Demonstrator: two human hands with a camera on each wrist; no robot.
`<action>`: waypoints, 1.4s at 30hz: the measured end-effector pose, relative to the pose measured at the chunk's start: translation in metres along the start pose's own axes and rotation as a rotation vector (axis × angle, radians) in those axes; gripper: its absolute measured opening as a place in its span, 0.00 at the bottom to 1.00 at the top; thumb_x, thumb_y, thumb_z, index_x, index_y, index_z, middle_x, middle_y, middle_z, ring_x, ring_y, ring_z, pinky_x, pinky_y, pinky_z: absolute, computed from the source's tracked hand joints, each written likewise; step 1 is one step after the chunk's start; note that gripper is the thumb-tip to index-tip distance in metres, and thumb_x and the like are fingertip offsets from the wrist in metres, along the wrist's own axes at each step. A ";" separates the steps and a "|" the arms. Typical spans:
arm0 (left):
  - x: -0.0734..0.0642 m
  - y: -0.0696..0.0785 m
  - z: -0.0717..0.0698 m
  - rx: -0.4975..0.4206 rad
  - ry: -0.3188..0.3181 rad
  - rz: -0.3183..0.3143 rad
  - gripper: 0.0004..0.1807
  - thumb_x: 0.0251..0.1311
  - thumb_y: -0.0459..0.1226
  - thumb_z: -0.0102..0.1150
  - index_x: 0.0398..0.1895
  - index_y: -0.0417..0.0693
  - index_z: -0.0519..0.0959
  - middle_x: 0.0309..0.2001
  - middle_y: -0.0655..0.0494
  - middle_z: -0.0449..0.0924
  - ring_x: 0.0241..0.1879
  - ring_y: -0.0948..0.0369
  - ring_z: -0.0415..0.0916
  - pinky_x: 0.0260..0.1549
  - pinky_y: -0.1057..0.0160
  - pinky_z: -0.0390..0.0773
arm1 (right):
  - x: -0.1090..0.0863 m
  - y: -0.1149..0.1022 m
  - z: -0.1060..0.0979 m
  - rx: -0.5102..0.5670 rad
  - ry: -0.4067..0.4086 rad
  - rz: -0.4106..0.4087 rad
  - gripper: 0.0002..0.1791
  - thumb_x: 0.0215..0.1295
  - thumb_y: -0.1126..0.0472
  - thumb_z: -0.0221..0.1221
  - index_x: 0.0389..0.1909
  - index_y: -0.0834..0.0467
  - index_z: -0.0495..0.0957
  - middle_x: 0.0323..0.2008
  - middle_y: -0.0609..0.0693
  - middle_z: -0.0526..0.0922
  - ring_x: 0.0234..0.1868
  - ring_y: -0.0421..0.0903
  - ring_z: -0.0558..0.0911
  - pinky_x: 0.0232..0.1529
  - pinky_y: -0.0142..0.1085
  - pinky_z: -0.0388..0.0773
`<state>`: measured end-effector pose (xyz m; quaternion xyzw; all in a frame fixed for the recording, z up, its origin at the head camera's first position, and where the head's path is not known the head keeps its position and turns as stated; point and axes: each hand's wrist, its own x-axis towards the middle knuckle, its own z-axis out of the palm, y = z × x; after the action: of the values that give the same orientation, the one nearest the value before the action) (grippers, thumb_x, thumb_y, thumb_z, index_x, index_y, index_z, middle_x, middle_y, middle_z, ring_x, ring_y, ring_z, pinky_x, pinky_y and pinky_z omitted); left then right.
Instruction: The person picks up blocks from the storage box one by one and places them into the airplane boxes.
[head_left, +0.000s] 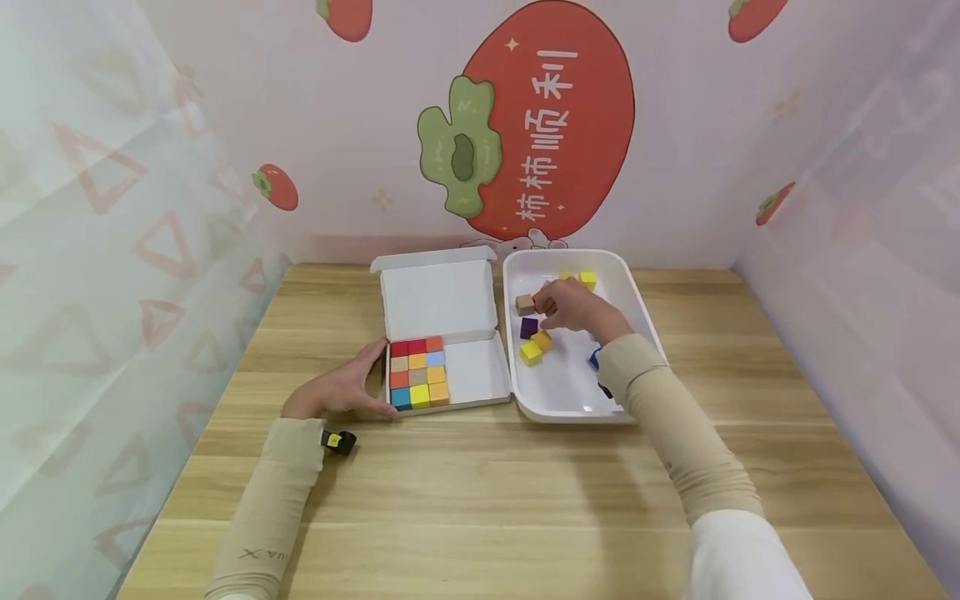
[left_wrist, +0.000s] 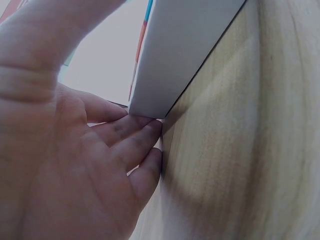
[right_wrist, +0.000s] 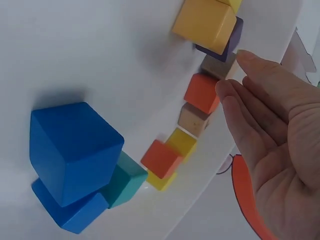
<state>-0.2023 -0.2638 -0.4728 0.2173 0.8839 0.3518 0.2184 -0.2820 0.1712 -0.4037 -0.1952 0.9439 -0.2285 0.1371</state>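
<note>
On the table's left, my left hand [head_left: 333, 392] rests along the left side of a white cardboard box [head_left: 478, 371], fingers extended. The left wrist view shows its fingertips against the box's corner. Rows of coloured cubes [head_left: 417, 375] fill the box's left half. Over a white plastic tray [head_left: 573, 417], my right hand [head_left: 573, 307] reaches in with thumb and fingertips apart. An orange-red cube [right_wrist: 202, 92] and a tan wooden cube [right_wrist: 220, 66] lie right by those fingertips. A purple cube [head_left: 528, 328] and yellow cube [head_left: 531, 353] sit nearer the tray's front.
The box lid [head_left: 438, 293] stands raised at the back. Large blue [right_wrist: 75, 150] and teal [right_wrist: 127, 180] cubes lie in the tray, partly under the right arm in the head view. More yellow cubes [head_left: 588, 280] sit near its far rim. Patterned cloth [head_left: 675, 208] hangs behind the table.
</note>
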 end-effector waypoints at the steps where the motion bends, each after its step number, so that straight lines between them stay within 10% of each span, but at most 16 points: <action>1: 0.001 0.000 0.001 -0.011 0.000 0.005 0.78 0.48 0.56 0.83 0.88 0.51 0.33 0.87 0.46 0.36 0.85 0.44 0.40 0.82 0.34 0.50 | 0.002 0.002 0.002 -0.006 -0.007 0.008 0.22 0.63 0.65 0.74 0.59 0.62 0.85 0.54 0.58 0.87 0.51 0.54 0.83 0.63 0.48 0.85; 23: 0.000 0.000 0.000 0.033 -0.006 -0.017 0.78 0.49 0.60 0.81 0.87 0.47 0.32 0.87 0.42 0.35 0.85 0.41 0.39 0.81 0.33 0.50 | 0.017 0.003 0.010 -0.020 -0.086 0.136 0.13 0.67 0.58 0.72 0.51 0.53 0.89 0.53 0.52 0.85 0.52 0.51 0.83 0.68 0.49 0.81; 42: 0.001 0.000 0.002 -0.032 0.011 0.040 0.78 0.47 0.54 0.85 0.87 0.51 0.34 0.86 0.46 0.40 0.83 0.45 0.43 0.82 0.34 0.50 | 0.009 -0.004 -0.005 -0.027 -0.030 0.043 0.17 0.66 0.60 0.73 0.54 0.60 0.89 0.46 0.56 0.91 0.47 0.52 0.86 0.60 0.47 0.87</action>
<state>-0.2017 -0.2621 -0.4739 0.2296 0.8748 0.3715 0.2100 -0.2907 0.1665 -0.3988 -0.1800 0.9486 -0.2100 0.1535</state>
